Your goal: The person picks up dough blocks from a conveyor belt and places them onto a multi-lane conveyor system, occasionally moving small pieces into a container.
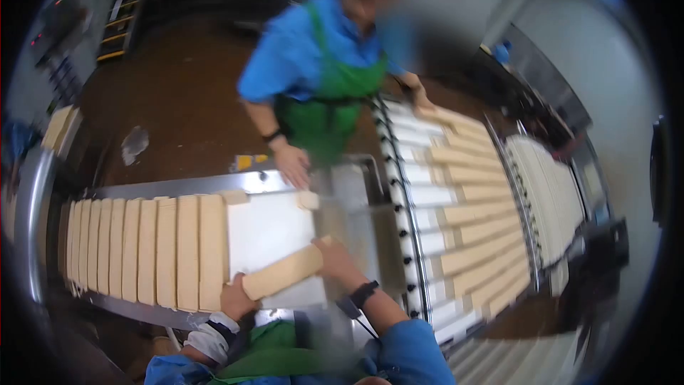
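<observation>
Left hand (235, 298) and right hand (335, 260) each closed on one end of pale dough bar (283, 272), held tilted over white table (271, 232), just right of dough row (142, 253). Co-worker's hand (293, 165) rests on far edge.

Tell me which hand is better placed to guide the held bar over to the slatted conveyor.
Right, probably. The right hand grips the end of the bar nearest the slatted conveyor. The left hand holds the far end, beside the row of bars.
</observation>
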`<state>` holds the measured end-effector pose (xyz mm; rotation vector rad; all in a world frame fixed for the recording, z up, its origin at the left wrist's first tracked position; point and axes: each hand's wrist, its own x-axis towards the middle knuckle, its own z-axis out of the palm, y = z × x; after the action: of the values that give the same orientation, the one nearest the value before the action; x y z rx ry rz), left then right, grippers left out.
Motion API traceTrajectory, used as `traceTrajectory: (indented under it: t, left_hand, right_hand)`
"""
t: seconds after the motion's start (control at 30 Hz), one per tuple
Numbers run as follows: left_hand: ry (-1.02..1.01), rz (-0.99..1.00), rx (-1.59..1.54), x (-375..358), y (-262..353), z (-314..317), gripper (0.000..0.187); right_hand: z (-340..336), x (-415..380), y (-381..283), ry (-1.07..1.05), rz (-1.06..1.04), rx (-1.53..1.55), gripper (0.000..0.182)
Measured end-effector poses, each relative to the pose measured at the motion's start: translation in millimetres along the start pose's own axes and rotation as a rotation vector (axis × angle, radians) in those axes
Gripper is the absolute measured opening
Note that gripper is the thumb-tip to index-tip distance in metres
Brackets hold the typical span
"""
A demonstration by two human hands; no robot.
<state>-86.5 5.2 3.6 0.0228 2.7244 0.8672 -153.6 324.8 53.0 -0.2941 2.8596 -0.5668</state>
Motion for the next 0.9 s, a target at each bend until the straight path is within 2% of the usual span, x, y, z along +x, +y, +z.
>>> traceTrajectory:
  t: [0.1,0.17,0.2,0.27,0.33,0.37,0.43,0.5,0.6,0.7,0.87,0.9]
  left_hand:
    - [0.001,0.077,0.038,11.3,14.7,11.2,0.077]
    - [-0.034,0.163,0.107,14.0,36.7,13.1,0.075]
    - [-0.108,0.235,0.086,11.9,69.3,5.6,0.075]
    - [-0.263,0.36,0.025,5.2,147.1,0.3,0.074]
    - [-0.486,0.544,-0.152,-12.4,207.4,11.6,0.076]
    - [-0.571,0.63,-0.247,-18.7,235.9,24.2,0.078]
    - [-0.826,0.654,-0.365,-45.0,283.1,53.5,0.077]
    - [-1.1,0.481,-0.568,-82.0,307.3,96.1,0.074]
    - [-1.41,0.133,-0.621,-137.1,359.2,111.8,0.082]
    - [-1.44,0.077,-0.567,-167.1,366.9,152.8,0.085]
    - [-1.425,0.023,-0.519,-184.1,403.6,173.4,0.081]
    - [-1.423,0.036,-0.517,-182.8,407.6,183.2,0.08]
  right_hand:
    - [16.8,-41.6,9.2,0.144,0.204,0.009,0.06]
    - [14.7,-86.6,25.7,0.363,0.304,-0.004,0.054]
    - [2.9,-111.4,27.0,0.458,0.356,-0.027,0.052]
    - [-42.1,-177.7,46.3,0.394,0.555,-0.044,0.051]
    - [-61.9,-254.7,89.9,0.471,0.557,0.039,0.055]
    - [-104.6,-292.2,75.9,0.512,0.646,-0.036,0.058]
    - [-125.9,-358.2,111.3,0.439,0.725,-0.001,0.057]
    - [-148.0,-412.1,134.5,0.389,0.775,0.049,0.062]
    - [-133.7,-467.4,197.4,0.249,0.736,0.109,0.07]
    - [-121.4,-491.1,240.7,0.144,0.693,0.163,0.071]
    - [-99.3,-497.5,289.3,0.064,0.708,0.309,0.064]
    - [-97.5,-499.4,293.2,0.17,0.684,0.049,0.067]
